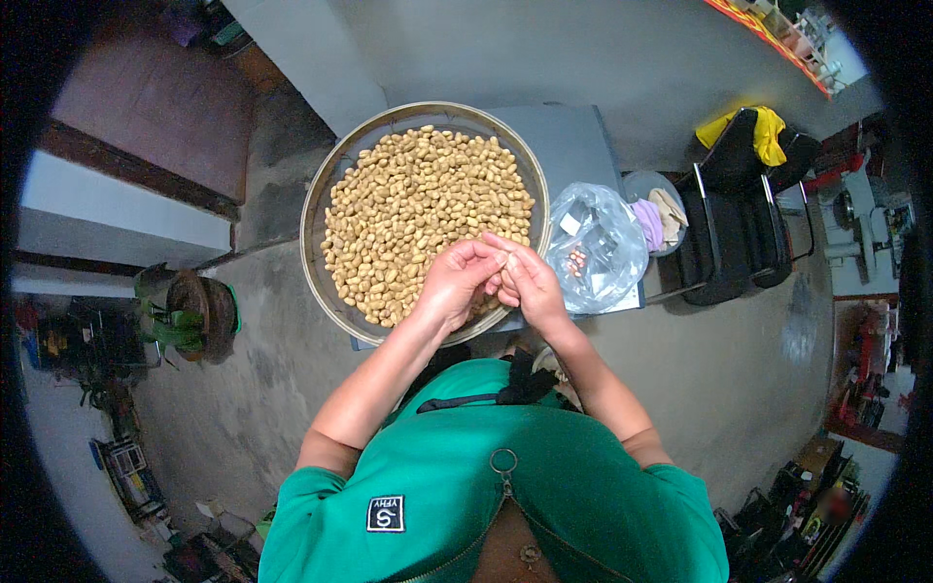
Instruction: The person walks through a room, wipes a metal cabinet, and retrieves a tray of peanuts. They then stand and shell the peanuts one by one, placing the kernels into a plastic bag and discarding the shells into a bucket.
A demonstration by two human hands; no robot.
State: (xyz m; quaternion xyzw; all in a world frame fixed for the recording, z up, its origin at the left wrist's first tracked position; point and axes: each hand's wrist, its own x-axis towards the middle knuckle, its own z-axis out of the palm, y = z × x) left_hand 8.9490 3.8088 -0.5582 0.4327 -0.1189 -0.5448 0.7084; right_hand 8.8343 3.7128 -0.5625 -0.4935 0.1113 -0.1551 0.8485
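A round sieve with a pale rim (309, 264) holds a broad heap of unshelled peanuts (430, 211). Over its near right edge, my left hand (463, 277) and my right hand (531, 280) meet at the fingertips. Both pinch what seems to be a peanut, mostly hidden by the fingers. Just right of the sieve, a clear plastic bag (599, 270) stands with its mouth spread wide. A few pinkish shelled peanut kernels (576, 261) lie inside it.
A grey table (565, 138) carries the sieve and bag. Beyond the bag is a clear tub (649, 182) with purple and beige cloths. Black chairs (736, 211) stand to the right, one draped with yellow cloth (769, 138). A potted plant (191, 317) is on the floor at left.
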